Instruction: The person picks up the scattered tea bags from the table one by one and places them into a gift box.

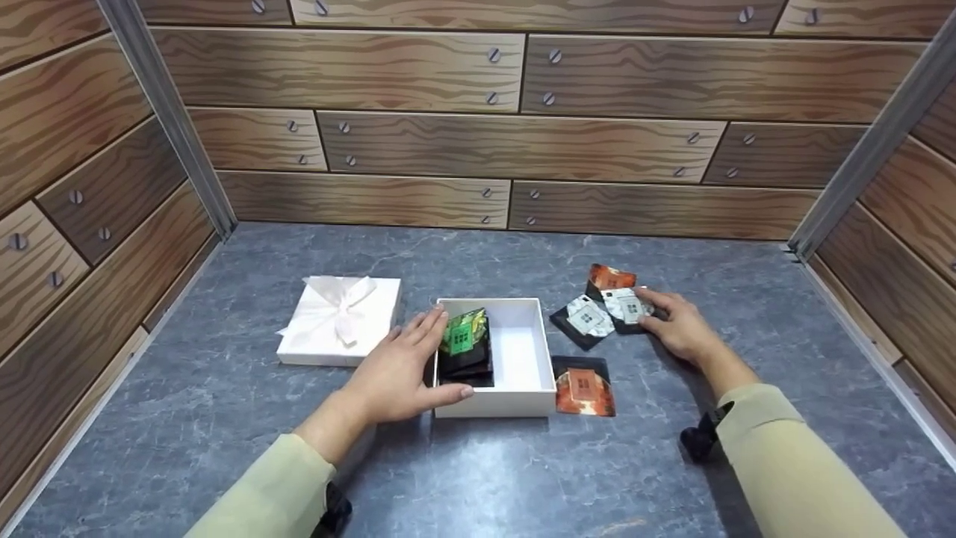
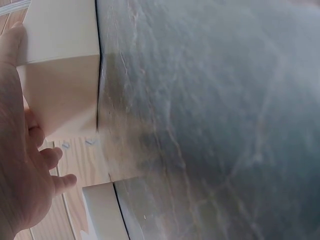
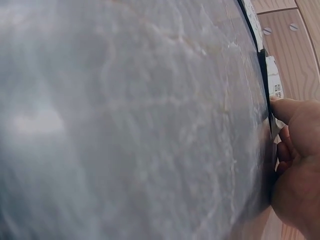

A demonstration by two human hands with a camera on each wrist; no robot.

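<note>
Left hand (image 1: 399, 370): grasps nothing; its outstretched fingers rest along the left wall of the white box (image 1: 497, 404), and its thumb lies over the near rim.
Right hand (image 1: 681, 325): pinches the grey-and-white patterned packet (image 1: 627, 308) between thumb and fingers at its right side, low over the tabletop (image 1: 224, 433) (the right wrist view catches it nearly edge-on, so any gap beneath is hard to judge).
White box: uncovered, in the middle of the tabletop; a green-and-yellow packet (image 1: 463, 336) lies tilted in its left half, on top of dark packets (image 1: 469, 370) whose number cannot be told. The white floor shows on the right.
Other flat packets: a second grey-and-white one (image 1: 588, 320) lies just left of the pinched one; an orange one (image 1: 614, 277) sits behind the pair, partly covered; an orange-and-black one (image 1: 584, 387) lies just beside the box's right wall.
Square white lid (image 1: 382, 295): left of the box, bearing a pale ribbon bow (image 1: 343, 308).
Pale green sleeves (image 1: 792, 448): cover both forearms, each with a black device (image 1: 698, 442) at the wrist.
Wood-plank walls (image 1: 418, 142): enclose the grey marbled tabletop at the back and sides.
</note>
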